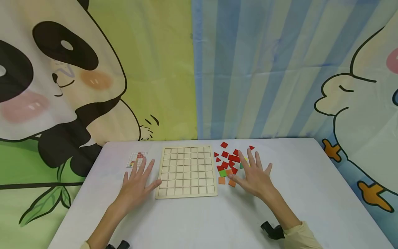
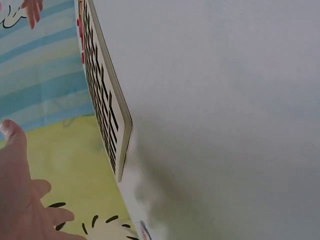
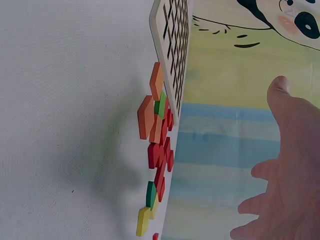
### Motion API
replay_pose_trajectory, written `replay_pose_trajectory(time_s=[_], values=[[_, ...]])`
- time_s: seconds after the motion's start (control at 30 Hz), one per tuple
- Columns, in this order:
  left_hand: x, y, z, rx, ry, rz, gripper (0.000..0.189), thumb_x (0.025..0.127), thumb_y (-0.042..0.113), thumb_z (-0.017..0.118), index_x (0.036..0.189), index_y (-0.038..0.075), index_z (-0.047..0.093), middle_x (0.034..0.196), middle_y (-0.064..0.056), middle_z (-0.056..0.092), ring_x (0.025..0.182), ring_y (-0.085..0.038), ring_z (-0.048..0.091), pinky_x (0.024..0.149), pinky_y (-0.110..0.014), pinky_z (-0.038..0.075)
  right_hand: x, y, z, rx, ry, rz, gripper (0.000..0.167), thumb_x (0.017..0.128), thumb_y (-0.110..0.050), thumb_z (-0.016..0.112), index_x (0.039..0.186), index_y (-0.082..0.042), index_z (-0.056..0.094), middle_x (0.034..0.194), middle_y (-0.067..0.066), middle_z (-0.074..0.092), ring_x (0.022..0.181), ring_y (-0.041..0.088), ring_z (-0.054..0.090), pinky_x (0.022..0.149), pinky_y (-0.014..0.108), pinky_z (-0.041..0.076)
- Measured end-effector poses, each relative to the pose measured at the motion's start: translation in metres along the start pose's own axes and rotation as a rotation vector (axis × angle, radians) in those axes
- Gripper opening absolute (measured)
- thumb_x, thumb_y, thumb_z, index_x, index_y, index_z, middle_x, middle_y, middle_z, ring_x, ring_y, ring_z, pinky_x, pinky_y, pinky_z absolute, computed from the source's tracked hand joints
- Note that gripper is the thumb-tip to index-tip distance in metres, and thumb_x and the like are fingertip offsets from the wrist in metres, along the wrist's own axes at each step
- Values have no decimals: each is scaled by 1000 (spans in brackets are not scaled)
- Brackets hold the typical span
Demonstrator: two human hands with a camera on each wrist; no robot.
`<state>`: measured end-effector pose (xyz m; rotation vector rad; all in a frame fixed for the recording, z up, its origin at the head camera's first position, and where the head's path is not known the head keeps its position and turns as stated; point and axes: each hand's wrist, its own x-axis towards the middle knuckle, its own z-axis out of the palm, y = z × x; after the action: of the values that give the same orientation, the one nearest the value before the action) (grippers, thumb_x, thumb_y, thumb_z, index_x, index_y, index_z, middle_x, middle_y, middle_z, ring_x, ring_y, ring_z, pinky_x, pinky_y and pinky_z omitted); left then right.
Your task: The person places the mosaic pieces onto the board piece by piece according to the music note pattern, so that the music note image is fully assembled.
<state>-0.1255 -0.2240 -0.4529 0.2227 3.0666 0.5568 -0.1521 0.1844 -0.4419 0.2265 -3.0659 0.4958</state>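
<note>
Spread fingers mark my left hand (image 1: 135, 185), held over the table just left of a wooden grid board (image 1: 186, 172). Its thumb overlaps the board's left edge in the head view, and its fingertips overlap a small printed card (image 1: 133, 160). Nothing is in this hand. On the board's other side, my right hand (image 1: 256, 178) is also spread and holds nothing, above the right part of a scatter of coloured pieces. Among them are red pieces (image 1: 224, 165), orange squares (image 1: 221, 180), a light green piece (image 1: 223, 173), a dark green piece (image 3: 151, 194) and yellow pieces (image 3: 143, 221). The board's square cells hold no pieces.
The white table (image 1: 192, 221) carries everything. A printed cloth (image 1: 161, 69) with cartoon animals and stripes hangs behind it and at the sides. Black wrist devices (image 1: 272, 230) sit at both forearms, near the sleeves. One red triangle (image 1: 251, 147) lies toward the back edge.
</note>
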Motion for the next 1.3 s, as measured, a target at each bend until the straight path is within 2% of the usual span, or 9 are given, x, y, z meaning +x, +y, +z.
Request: replay_pose_trajectory(time_s=[0.17, 0.37, 0.5, 0.67, 0.77, 1.0, 1.3], values=[[-1, 1, -1, -30, -27, 29, 81, 101, 52, 60, 165, 14, 27, 170, -26, 19, 154, -57, 11, 114, -82, 14, 3, 2, 2, 28, 6, -51, 92, 91, -59, 64, 164, -14, 31, 170, 24, 20, 156, 52, 14, 110, 88, 8], [-1, -1, -5, -118, -27, 38, 81, 103, 50, 59, 166, 11, 24, 169, -26, 21, 154, -56, 15, 119, -76, 18, 6, 0, 1, 94, 50, -147, 91, 89, -54, 71, 161, -10, 36, 166, 22, 34, 153, 46, 30, 115, 81, 19], [3, -1, -6, -208, -17, 33, 81, 104, 51, 57, 165, 10, 24, 169, -27, 21, 154, -55, 17, 117, -76, 23, 9, -1, -1, 127, 73, -175, 91, 88, -51, 74, 159, -8, 39, 163, 23, 40, 150, 45, 38, 115, 76, 29], [12, -1, -1, -365, -10, 17, 78, 106, 44, 57, 165, 6, 23, 170, -26, 21, 156, -50, 19, 120, -71, 23, 15, 2, -2, 202, 78, -212, 87, 89, -42, 78, 158, -5, 40, 160, 23, 44, 146, 45, 43, 112, 69, 41], [17, -1, 2, -425, -7, 3, 76, 106, 41, 58, 164, 6, 24, 169, -25, 24, 155, -49, 22, 121, -70, 24, 19, 4, -3, 281, 83, -217, 81, 91, -34, 79, 157, -5, 42, 159, 21, 46, 145, 44, 44, 110, 67, 44], [26, 0, 8, -530, 3, -9, 70, 105, 33, 62, 160, 2, 33, 163, -25, 35, 149, -47, 37, 116, -64, 39, 28, 3, 2, 453, 98, -192, 69, 94, -23, 77, 153, -4, 47, 156, 20, 49, 144, 41, 46, 107, 64, 48], [39, 4, 13, -610, 5, -25, 62, 106, 30, 60, 157, 2, 39, 162, -24, 39, 148, -45, 41, 117, -59, 40, 45, -8, -1, 565, 156, -222, 63, 95, -13, 74, 150, 2, 48, 150, 25, 52, 133, 46, 56, 103, 63, 52]])
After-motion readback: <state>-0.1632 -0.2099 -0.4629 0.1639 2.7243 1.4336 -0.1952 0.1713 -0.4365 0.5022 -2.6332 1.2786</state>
